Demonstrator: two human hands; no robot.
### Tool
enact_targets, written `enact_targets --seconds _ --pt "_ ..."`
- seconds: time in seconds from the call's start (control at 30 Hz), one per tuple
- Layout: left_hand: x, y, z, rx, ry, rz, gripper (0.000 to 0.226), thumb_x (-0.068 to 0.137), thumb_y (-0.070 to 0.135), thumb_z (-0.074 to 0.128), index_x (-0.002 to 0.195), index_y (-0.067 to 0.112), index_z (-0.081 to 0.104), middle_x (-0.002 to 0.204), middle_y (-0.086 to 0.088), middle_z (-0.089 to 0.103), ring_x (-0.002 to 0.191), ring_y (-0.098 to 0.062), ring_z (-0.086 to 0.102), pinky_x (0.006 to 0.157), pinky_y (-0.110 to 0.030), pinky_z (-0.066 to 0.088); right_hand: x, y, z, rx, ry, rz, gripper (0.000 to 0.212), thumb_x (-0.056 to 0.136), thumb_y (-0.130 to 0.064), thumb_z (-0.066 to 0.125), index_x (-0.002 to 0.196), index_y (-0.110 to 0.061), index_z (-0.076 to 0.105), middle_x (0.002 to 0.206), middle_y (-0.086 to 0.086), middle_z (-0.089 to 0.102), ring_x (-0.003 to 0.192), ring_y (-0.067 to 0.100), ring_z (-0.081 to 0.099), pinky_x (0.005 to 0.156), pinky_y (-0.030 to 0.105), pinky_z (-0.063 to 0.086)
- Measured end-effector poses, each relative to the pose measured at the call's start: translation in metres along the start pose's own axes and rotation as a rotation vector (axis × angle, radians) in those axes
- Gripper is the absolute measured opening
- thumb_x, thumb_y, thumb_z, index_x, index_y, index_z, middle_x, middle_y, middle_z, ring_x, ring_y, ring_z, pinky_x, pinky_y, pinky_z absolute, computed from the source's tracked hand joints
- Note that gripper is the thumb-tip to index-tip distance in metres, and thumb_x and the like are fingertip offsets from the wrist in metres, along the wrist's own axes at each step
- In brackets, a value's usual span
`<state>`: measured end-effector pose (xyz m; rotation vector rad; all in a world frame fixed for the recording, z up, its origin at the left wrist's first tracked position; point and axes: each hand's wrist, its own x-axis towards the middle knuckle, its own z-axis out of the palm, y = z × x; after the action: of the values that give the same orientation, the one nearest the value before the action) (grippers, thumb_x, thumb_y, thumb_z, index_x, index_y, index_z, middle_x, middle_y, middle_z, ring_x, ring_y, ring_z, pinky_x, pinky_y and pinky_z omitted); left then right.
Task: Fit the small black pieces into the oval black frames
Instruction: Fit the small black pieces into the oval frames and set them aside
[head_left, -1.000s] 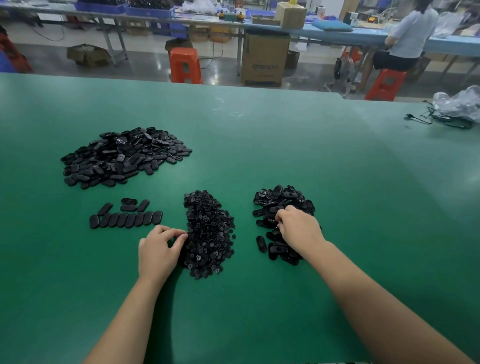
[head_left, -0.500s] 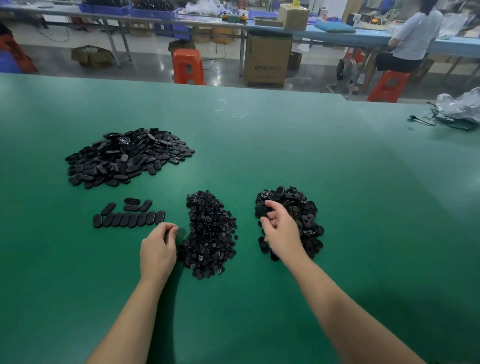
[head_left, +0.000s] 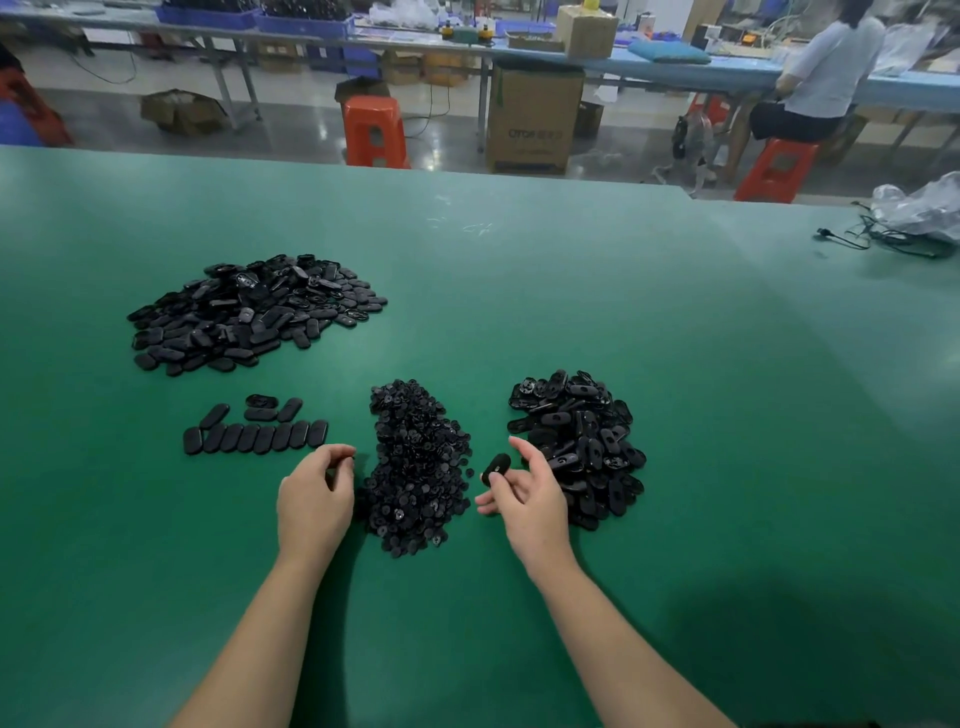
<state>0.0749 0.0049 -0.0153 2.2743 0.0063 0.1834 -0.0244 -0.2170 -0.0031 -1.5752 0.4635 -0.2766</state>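
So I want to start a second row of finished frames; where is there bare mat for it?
Bare green mat lies beyond the pile of small pieces and right of the big pile; more lies near the forearms. It is crowded between the row of ovals and the left hand, and around the right hand.

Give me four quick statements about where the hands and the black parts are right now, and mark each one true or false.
1. The right hand holds an oval frame. True.
2. The left hand rests on the pile of oval frames. False: it is beside the pile of small pieces.
3. A row of oval parts lies left of the left hand. True.
4. The largest pile sits nearest the person. False: it lies farthest away, at the left.
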Motion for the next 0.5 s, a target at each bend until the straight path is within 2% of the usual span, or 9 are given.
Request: enact_targets --seconds 0.03,0.1,0.17,0.27,0.37,0.43,0.5 --pt "-0.001 0.001 0.0 -0.001 0.002 -0.001 0.016 0.098 0.015 0.06 0.109 0.02 0.071 0.083 0.01 0.069 0.055 -0.009 0.058 0.052 -0.024 0.041 -0.001 0.0 0.001 -0.001 0.001 -0.003 0.039 0.102 -0.007 0.057 0.127 -0.037 0.053 0.084 0.005 0.076 0.074 0.019 0.075 0.074 0.027 0.061" --pt "-0.001 0.003 0.0 -0.01 0.011 -0.01 0.019 0.098 0.014 0.06 0.114 0.018 0.071 0.091 0.005 0.071 0.061 -0.011 0.061 0.055 -0.023 0.044 -0.002 0.002 0.002 -0.01 0.026 -0.007 0.03 0.103 -0.007 0.054 0.122 -0.029 0.059 0.083 0.004 0.075 0.072 0.018 0.075 0.069 0.024 0.06" --pt "-0.002 0.005 0.0 -0.032 0.03 -0.02 0.021 0.099 0.013 0.06 0.117 0.017 0.07 0.096 0.003 0.071 0.067 -0.011 0.062 0.06 -0.025 0.047 -0.003 0.002 0.003 -0.054 0.038 -0.003 0.022 0.104 -0.01 0.051 0.116 -0.026 0.057 0.081 0.0 0.076 0.07 0.017 0.075 0.067 0.023 0.059" --pt "-0.008 0.01 -0.003 -0.039 0.095 -0.011 0.02 0.099 0.011 0.059 0.116 0.012 0.07 0.102 -0.002 0.072 0.077 -0.019 0.062 0.07 -0.033 0.05 -0.003 0.0 0.003 -0.031 0.039 0.004 0.014 0.104 -0.011 0.05 0.107 -0.024 0.05 0.089 -0.007 0.077 0.071 0.019 0.075 0.07 0.031 0.062" --pt "-0.017 0.026 -0.003 0.005 0.16 0.13 0.017 0.097 0.007 0.06 0.112 0.009 0.07 0.103 -0.001 0.07 0.087 -0.017 0.062 0.08 -0.034 0.05 -0.003 0.0 0.003 -0.029 0.043 -0.02 0.006 0.103 -0.011 0.051 0.103 -0.016 0.05 0.091 -0.005 0.077 0.071 0.02 0.074 0.07 0.034 0.062" --pt "-0.024 0.045 0.001 -0.008 0.127 0.212 0.015 0.097 0.006 0.062 0.109 0.011 0.07 0.1 0.002 0.068 0.09 -0.015 0.062 0.083 -0.033 0.051 -0.003 0.0 0.003 -0.033 0.059 -0.029 0.004 0.104 -0.014 0.052 0.099 -0.014 0.052 0.088 -0.003 0.076 0.069 0.019 0.073 0.067 0.031 0.061" --pt "-0.031 0.067 0.008 -0.075 0.055 0.228 0.016 0.096 0.005 0.061 0.104 0.016 0.07 0.095 0.005 0.067 0.084 -0.01 0.06 0.08 -0.027 0.049 -0.003 0.001 0.004 -0.035 0.084 -0.035 0.008 0.103 -0.015 0.056 0.095 -0.012 0.054 0.084 0.003 0.074 0.064 0.016 0.07 0.063 0.03 0.059"
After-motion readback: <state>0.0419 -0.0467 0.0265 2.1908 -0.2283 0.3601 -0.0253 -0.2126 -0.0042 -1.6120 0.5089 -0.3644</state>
